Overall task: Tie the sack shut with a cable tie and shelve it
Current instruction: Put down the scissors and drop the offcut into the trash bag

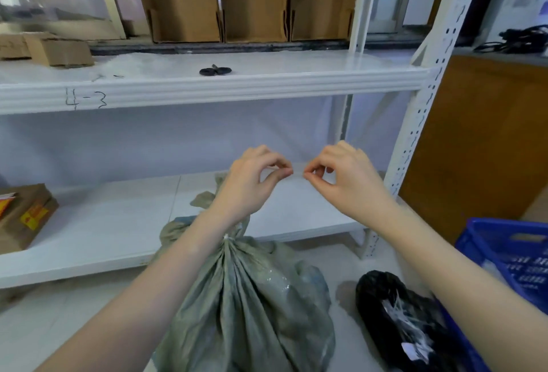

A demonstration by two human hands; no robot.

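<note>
Pinching a pale cable tie (298, 172) between thumb and fingertips: left hand (252, 182), right hand (344, 176) | above gathered grey sack (246, 297) | sack before white shelf (89, 235)

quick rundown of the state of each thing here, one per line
sack: on the floor, neck gathered and cinched with a pale tie
cable tie: thin, pale, held between both hands above the sack
left hand: pinching one end of the tie
right hand: pinching the other end
scissors: lying closed on the upper shelf
black bag: open on the floor, white ties inside
blue crate: on the floor at right
</note>
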